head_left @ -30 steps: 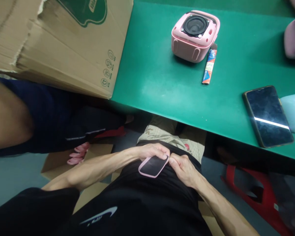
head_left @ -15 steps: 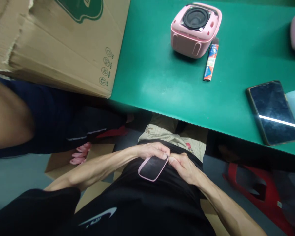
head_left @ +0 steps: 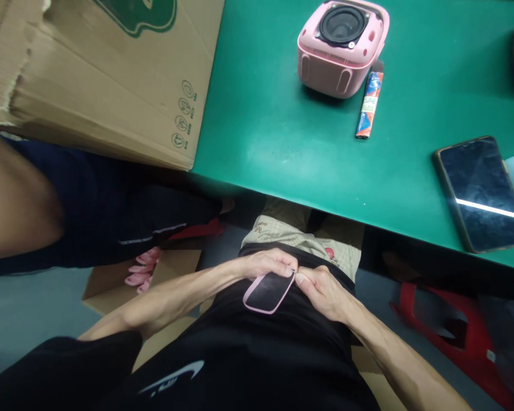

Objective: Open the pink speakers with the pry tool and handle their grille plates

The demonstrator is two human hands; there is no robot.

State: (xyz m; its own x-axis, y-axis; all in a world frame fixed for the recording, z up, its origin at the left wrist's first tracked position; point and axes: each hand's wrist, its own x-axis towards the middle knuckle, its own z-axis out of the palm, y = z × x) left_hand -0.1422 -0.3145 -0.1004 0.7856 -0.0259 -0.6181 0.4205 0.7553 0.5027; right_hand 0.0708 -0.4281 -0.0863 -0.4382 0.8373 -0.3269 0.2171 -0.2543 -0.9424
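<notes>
Over my lap I have a small pink-rimmed panel (head_left: 269, 292) with rounded corners and a dark middle. My left hand (head_left: 270, 264) pinches its upper edge between thumb and fingers. Fingers curled, my right hand (head_left: 323, 288) presses its thumb at the upper right corner, close against the left fingertips. A tiny shiny bit shows between the two thumbs, too small to name. On the table, well beyond both hands, stands a pink speaker box (head_left: 332, 71) with its round black cone facing up.
A snap-off cutter (head_left: 369, 105) wrapped in coloured paper lies beside the speaker on the green table (head_left: 261, 137). Farther right is a phone (head_left: 482, 194). A big carton (head_left: 124, 85) occupies the left. Below it are a person's leg (head_left: 17, 194) and a box with pink parts (head_left: 143, 268).
The view has shifted slightly, so things on the table sit a little differently in the picture. Both hands keep their grip on the panel, with hardly any movement.
</notes>
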